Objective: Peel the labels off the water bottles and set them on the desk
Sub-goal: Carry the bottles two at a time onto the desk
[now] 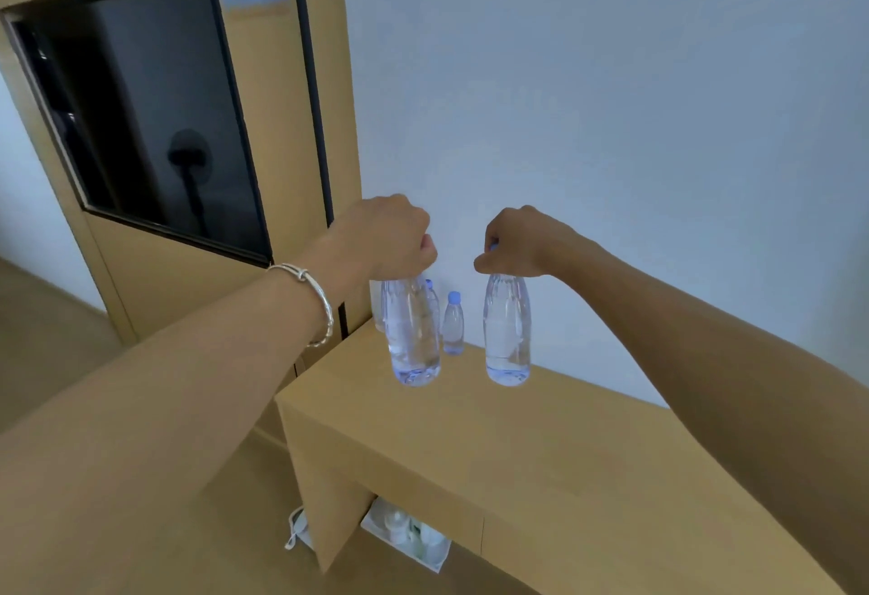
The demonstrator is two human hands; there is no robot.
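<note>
Two bottles up at once! Left hand (390, 237), fingers curled tight, grips the neck of a clear plastic water bottle (411, 336), which hangs upright straight below the fist. Right hand (515, 242) does the same, fingers and thumb pinched round the blue-capped top of a second clear plastic bottle (507, 336), upright below that grip. Both bases sit low over the light brown wooden desk (541, 453); touching it or not, I cannot tell. Between the two grips and farther back, a small clear blue-capped bottle (453, 326) stands on the desk against the white wall (611, 101), and another blue-capped bottle (432, 300) peeks out just behind the left-hand one. A thin silver bracelet (312, 307) circles the left wrist.
</note>
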